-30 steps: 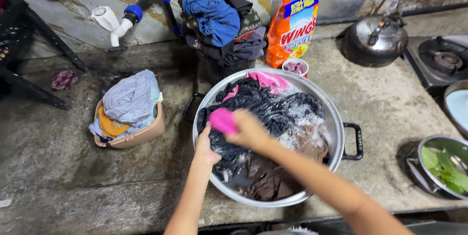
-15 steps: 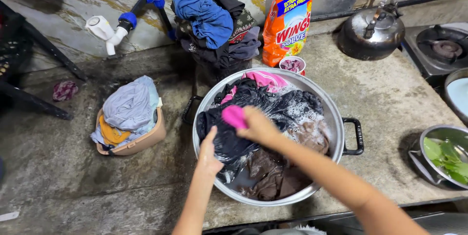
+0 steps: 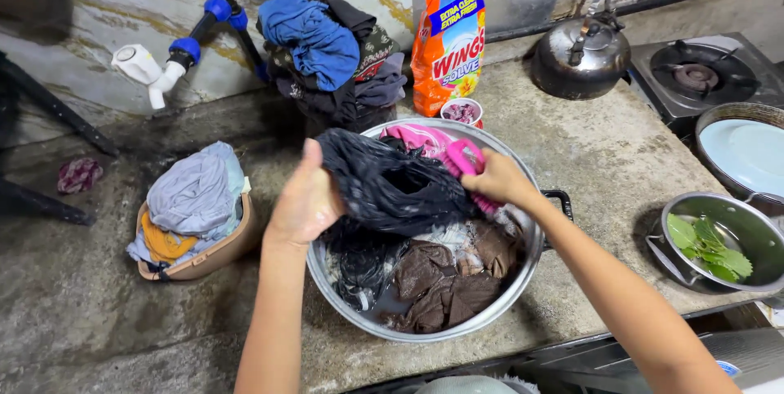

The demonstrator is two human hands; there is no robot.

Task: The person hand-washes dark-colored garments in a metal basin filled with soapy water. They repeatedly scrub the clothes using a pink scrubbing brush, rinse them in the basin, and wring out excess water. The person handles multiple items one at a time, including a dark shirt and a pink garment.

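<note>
A wide metal basin (image 3: 327, 286) on the concrete counter holds soapy water and wet dark, brown and pink clothes. My left hand (image 3: 305, 200) grips a black wet garment (image 3: 392, 184) at its left end and holds it lifted above the basin. My right hand (image 3: 493, 179) holds the garment's other end together with a pink scrub brush (image 3: 463, 156).
A tan basket of clothes (image 3: 196, 214) sits left of the basin. Behind it are a dark bin piled with clothes (image 3: 327, 43), an orange detergent bag (image 3: 447, 41) and a small cup (image 3: 461, 111). A kettle (image 3: 581, 53), gas burner (image 3: 694, 77) and bowl of greens (image 3: 719, 240) lie right. A tap (image 3: 151, 67) juts from the wall.
Both hands have risen and spread apart, pulling the black garment up out of the water. The brush moved from the basin's middle to its right side. The camera view shifted rightward.
</note>
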